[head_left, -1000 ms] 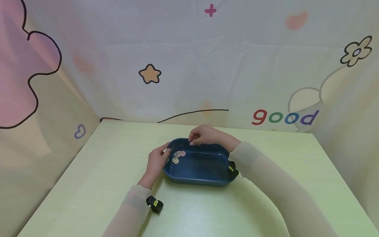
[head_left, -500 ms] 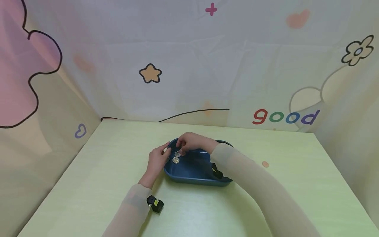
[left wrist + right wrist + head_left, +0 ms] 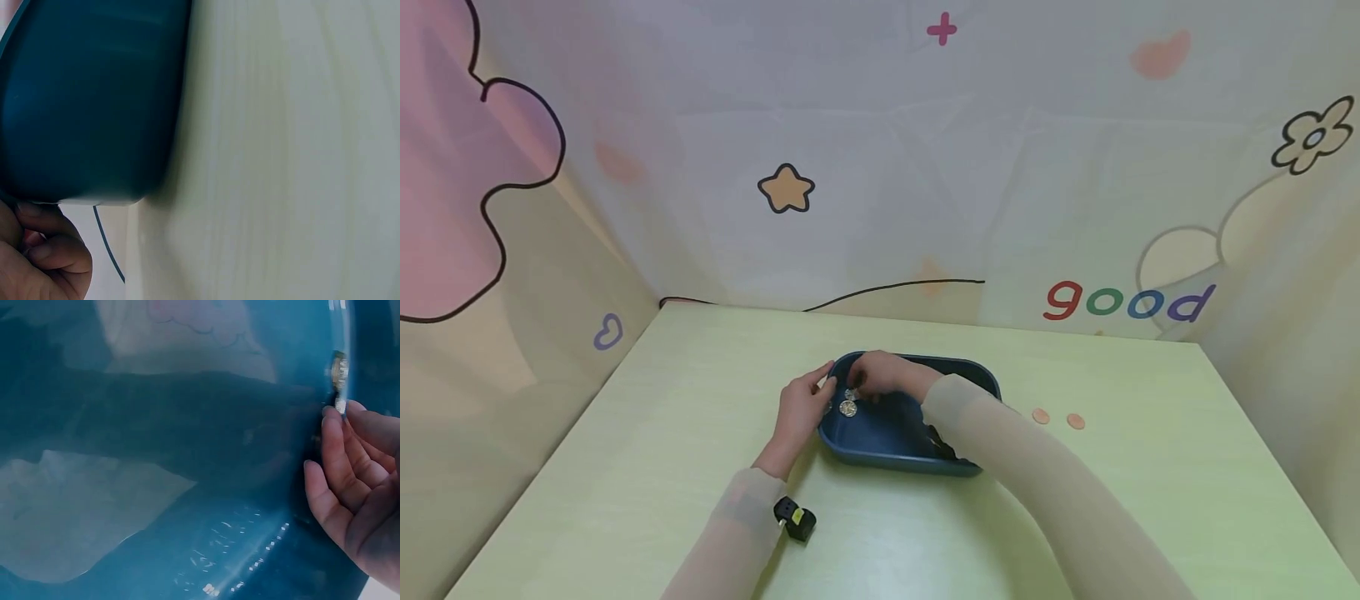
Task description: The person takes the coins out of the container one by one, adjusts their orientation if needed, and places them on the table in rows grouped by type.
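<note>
A dark blue rectangular tray point(image 3: 880, 460) stands on the table. My left hand point(image 3: 801, 414) grips its left rim, thumb over the inside; the left wrist view has curled fingers point(image 3: 53, 244) at the tray's wall point(image 3: 94, 106). Inside the tray's left end, my right hand point(image 3: 883, 374) reaches down with bent fingers. Its thumb and fingertips pinch a small shiny coin point(image 3: 340, 405) in the right wrist view, with another coin point(image 3: 339, 370) just beyond. A silver coin point(image 3: 847, 408) lies on the tray floor, and a second silver coin point(image 3: 850, 393) shows beside the right fingertips.
Two copper-coloured coins point(image 3: 1041, 416) lie on the pale green table point(image 3: 1120, 483), right of the tray. A printed cloth backdrop point(image 3: 880, 183) rises behind and at both sides. The right sleeve point(image 3: 1022, 467) crosses the tray's right part.
My right hand has moved from the tray's back rim leftward and down among the coins. It now hides the pinkish coin. The sleeve's shift uncovers two copper-coloured coins on the table. The left hand stays put.
</note>
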The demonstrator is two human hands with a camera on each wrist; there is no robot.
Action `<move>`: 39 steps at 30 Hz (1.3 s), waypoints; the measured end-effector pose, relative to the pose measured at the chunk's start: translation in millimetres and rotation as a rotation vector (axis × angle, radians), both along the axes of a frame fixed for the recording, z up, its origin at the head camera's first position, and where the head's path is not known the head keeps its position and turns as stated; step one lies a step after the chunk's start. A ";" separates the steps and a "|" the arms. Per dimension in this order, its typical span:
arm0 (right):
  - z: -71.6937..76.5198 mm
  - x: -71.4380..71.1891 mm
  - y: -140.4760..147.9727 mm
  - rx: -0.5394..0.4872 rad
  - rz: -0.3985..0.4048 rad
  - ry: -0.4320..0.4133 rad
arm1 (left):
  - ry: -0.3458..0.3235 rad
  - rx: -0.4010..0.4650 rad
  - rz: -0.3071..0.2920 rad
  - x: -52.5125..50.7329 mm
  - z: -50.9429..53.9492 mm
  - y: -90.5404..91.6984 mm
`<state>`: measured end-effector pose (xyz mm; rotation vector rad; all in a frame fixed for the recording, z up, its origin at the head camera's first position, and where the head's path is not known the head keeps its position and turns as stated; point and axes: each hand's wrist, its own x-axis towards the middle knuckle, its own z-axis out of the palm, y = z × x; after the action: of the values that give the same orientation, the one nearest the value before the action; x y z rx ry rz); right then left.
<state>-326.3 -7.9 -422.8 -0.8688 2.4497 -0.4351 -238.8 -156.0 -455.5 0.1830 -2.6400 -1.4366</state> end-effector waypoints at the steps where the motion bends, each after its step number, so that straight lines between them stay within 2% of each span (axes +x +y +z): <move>1: -1.7 0.1 0.2 -0.006 -0.002 0.002 | -0.001 0.000 -0.001 0.1 0.0 0.3; 9: -9.1 2.0 -0.4 -0.050 -0.004 0.026 | 0.006 -0.003 0.002 0.7 -1.3 0.4; 14: -9.4 3.6 -1.7 -0.037 -0.001 0.035 | 0.002 0.002 0.006 2.0 -0.6 0.2; 20: -8.9 1.9 -2.1 -0.014 0.031 0.068 | 0.010 -0.002 0.017 2.3 -0.3 -0.2; 24: -6.6 -0.4 0.7 0.000 0.058 0.060 | 0.003 0.002 0.009 1.8 0.2 0.3; 31: 19.0 -0.5 13.8 -0.030 0.091 0.017 | -0.001 0.000 0.009 0.6 1.1 2.1; 39: 55.7 7.6 43.6 -0.132 0.105 0.042 | -0.004 -0.022 0.023 1.2 1.9 2.9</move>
<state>-318.6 35.7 -367.1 -1.0656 2.4219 -0.5496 -237.6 -153.1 -453.6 0.2133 -2.6463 -1.4015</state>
